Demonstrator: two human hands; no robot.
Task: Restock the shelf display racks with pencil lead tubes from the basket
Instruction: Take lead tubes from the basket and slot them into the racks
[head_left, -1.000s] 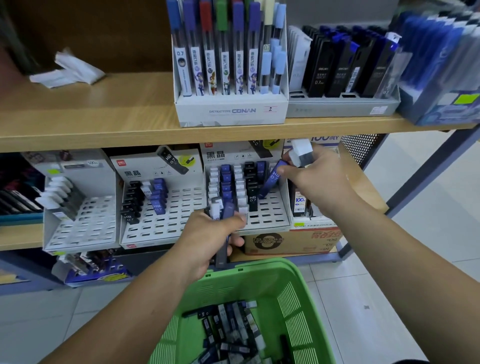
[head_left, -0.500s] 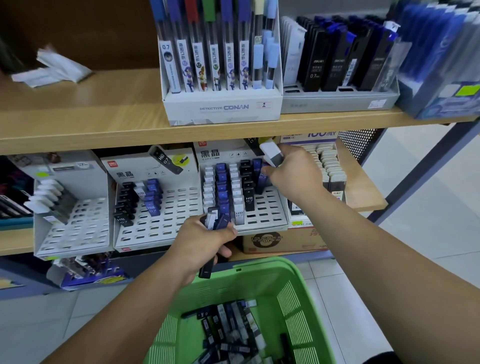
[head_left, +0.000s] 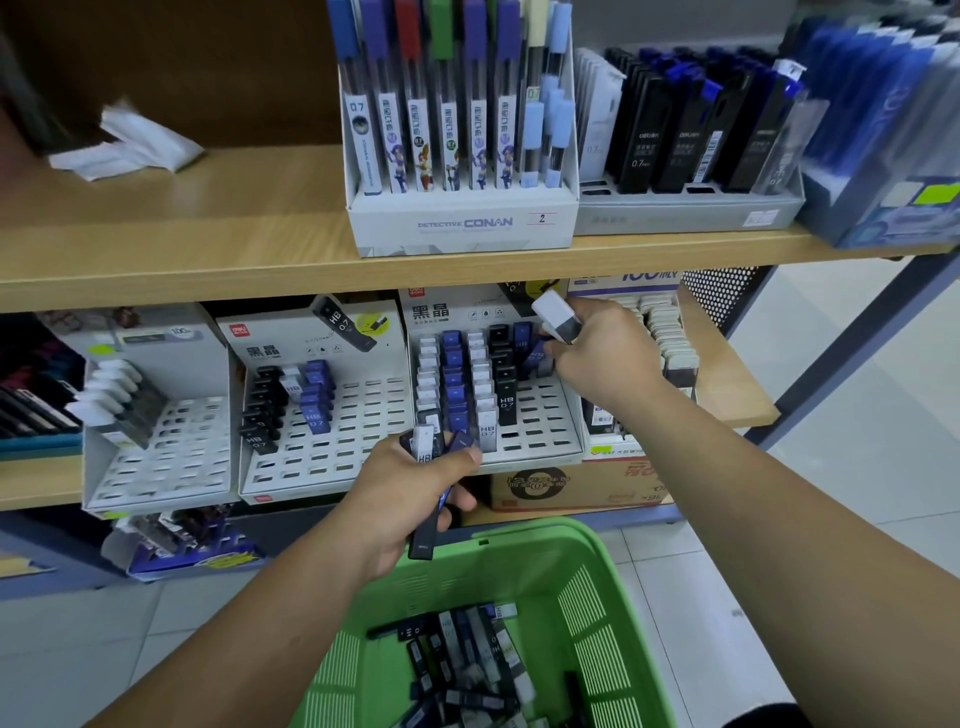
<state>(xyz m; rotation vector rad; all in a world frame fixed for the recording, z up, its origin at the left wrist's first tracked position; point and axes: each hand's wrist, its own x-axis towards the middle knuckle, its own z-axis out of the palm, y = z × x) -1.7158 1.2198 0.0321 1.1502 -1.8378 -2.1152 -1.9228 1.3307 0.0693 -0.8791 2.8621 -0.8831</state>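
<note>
Green slotted plastic basket (head_left: 545, 530): glossy. Pale wood-grain shelf board (head_left: 208, 234): smooth, matt. White perforated display rack (head_left: 540, 431): matt plastic.

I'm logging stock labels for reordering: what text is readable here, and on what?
"DETECTIVE CONAN", "2": front of white pen box.
"HB 07": black lead tube in the slotted rack.
"黑晶": that rack's header card.
"HB": white-capped tube gripped by left hand.
Cardboard box print: too blurred.

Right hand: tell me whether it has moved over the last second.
Yes. The right hand, gripping a white-capped tube, has shifted slightly left, from the fullest display rack's right edge in over its right-hand columns.
</note>
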